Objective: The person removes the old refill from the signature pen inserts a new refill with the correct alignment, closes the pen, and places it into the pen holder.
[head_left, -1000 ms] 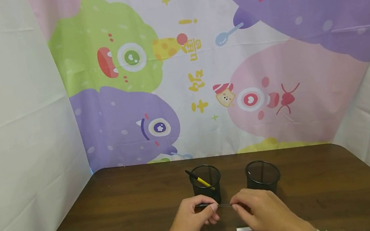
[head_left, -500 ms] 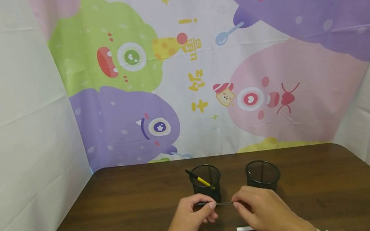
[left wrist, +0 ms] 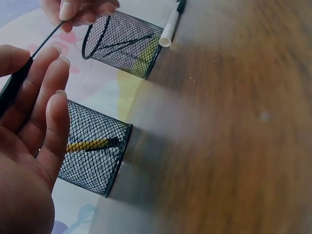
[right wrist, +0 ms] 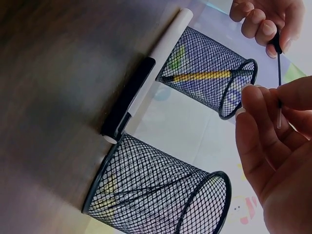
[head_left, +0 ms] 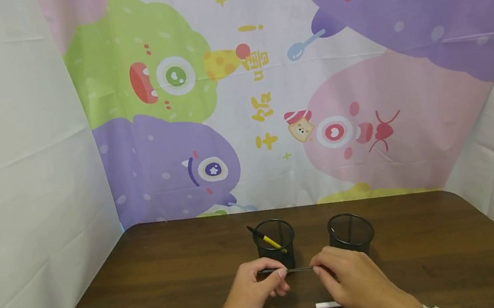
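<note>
In the head view my left hand [head_left: 255,288] pinches a slim black handle-like piece [left wrist: 17,83] between thumb and fingers. A thin dark rod [head_left: 298,269] runs straight out of it to my right hand [head_left: 354,277], whose thumb and forefinger pinch its other end. The right wrist view shows a short clear end [right wrist: 279,121] poking past those right fingertips, rather like a pen refill. The whole piece is level above the table, in front of two black mesh pen holders. Below my right hand lies a white marker with a black cap [right wrist: 129,97], partly hidden in the head view.
The left mesh holder [head_left: 289,259] has a yellow and black pen [head_left: 270,241] leaning in it. The right mesh holder [head_left: 348,246] stands behind my right hand. A cartoon-printed cloth [head_left: 278,181] hangs behind the brown wooden table [head_left: 160,274], with white cloth at both sides.
My hands have drawn slightly apart and risen a little. A longer stretch of the thin rod shows between them. The holders and marker have stayed put.
</note>
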Available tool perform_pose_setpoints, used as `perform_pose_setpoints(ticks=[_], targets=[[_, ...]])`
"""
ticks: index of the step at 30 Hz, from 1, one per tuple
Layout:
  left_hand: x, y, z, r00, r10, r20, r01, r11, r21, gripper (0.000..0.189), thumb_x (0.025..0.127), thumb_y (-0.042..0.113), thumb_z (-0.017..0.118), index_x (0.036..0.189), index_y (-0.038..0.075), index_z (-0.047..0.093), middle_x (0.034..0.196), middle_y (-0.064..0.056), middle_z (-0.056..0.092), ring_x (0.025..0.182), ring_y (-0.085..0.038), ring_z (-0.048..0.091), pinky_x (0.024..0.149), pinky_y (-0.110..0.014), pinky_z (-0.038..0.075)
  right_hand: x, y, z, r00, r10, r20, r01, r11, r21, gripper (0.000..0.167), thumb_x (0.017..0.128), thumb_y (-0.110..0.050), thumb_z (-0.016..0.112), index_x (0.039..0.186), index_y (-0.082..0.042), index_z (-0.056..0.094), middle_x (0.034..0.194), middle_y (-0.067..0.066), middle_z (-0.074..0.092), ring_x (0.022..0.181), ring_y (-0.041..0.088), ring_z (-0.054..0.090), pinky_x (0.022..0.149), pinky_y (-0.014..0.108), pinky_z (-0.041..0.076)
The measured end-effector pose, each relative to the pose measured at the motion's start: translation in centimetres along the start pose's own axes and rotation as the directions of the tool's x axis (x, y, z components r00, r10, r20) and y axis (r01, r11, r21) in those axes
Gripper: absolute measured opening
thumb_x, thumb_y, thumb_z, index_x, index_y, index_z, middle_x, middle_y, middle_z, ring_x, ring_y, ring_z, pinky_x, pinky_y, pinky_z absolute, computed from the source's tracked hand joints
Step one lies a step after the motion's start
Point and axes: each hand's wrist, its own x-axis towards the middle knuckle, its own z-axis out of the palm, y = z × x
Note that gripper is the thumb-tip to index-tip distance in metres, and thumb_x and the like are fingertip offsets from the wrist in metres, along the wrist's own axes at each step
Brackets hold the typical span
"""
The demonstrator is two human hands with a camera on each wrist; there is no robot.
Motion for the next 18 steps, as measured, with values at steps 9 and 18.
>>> perform_pose_setpoints(ticks=[9, 18], targets=[[0.09, -0.14, -0.15, 1.000, 0.000, -0.003, 0.000, 1.000, -0.003, 0.022, 0.097, 0.017, 0.068, 0.101, -0.005, 0.070, 0.078, -0.011, 0.073, 0.070, -0.019, 0.072, 0.065, -0.038, 0.060, 0.02, 0.02, -0.04, 1.000, 0.012, 0.006, -0.012, 1.000, -0.002, 0.020, 0.083, -0.005, 0.075, 0.087, -0.023, 0.068, 0.080, -0.023, 0.055, 0.064, -0.008, 0.046, 0.056, 0.011, 0.040], [0.08, -0.34, -0.37, 1.000, 0.011, -0.015, -0.011, 1.000, -0.005, 0.020, 0.097, 0.018, 0.068, 0.101, -0.002, 0.070, 0.077, -0.010, 0.072, 0.070, -0.018, 0.072, 0.063, -0.029, 0.058, -0.04, 0.15, -0.08, 1.000, 0.018, 0.004, -0.018, 1.000, -0.008, 0.020, 0.083, -0.005, 0.076, 0.087, -0.023, 0.069, 0.080, -0.023, 0.055, 0.064, -0.007, 0.046, 0.056, 0.011, 0.040]])
